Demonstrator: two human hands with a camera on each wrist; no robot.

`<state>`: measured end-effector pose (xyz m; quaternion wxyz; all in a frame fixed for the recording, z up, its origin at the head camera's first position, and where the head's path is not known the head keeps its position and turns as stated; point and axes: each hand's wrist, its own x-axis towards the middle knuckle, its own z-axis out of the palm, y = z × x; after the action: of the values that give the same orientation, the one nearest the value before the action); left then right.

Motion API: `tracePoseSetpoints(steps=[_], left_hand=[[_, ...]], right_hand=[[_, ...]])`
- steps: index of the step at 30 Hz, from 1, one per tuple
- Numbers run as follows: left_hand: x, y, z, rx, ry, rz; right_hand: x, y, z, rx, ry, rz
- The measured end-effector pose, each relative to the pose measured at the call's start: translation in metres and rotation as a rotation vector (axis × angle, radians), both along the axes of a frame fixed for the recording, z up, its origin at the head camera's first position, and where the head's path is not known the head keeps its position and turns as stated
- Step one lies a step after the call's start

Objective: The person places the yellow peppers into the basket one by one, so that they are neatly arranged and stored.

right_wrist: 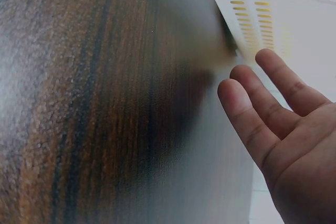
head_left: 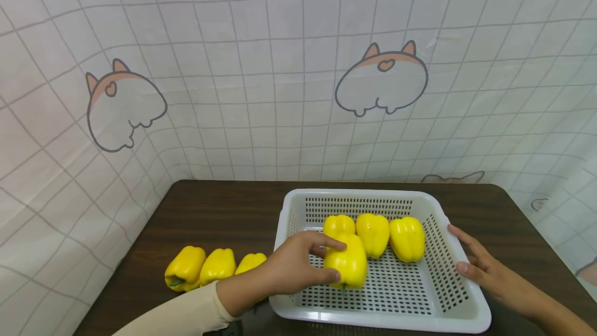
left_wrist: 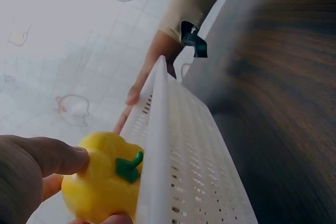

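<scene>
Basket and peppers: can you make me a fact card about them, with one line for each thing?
Basket: white, full of little holes
Left grip: holds a yellow pepper over or in the basket; can't tell if it touches the bottom
Right grip: fingers at the basket's right rim
Also in basket: three yellow peppers
Left of basket: three yellow peppers showing, one partly behind the left arm
Table: dark brown
Backdrop: pale, with grid lines and cartoon animals
</scene>
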<state>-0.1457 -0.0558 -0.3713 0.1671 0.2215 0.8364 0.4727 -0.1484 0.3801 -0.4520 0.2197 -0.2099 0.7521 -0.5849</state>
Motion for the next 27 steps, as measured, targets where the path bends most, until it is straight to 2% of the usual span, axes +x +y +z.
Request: tracePoseSetpoints(steps=[15, 27], left_hand=[[-0.003, 0.016, -0.007, -0.033, -0.007, -0.046], [-0.002, 0.033, -0.01, -0.051, -0.028, -0.031]], right_hand=[[0.0, 0.0, 0.0, -0.006, 0.016, 0.009], [-0.001, -0.001, -0.001, -0.007, 0.006, 0.011]])
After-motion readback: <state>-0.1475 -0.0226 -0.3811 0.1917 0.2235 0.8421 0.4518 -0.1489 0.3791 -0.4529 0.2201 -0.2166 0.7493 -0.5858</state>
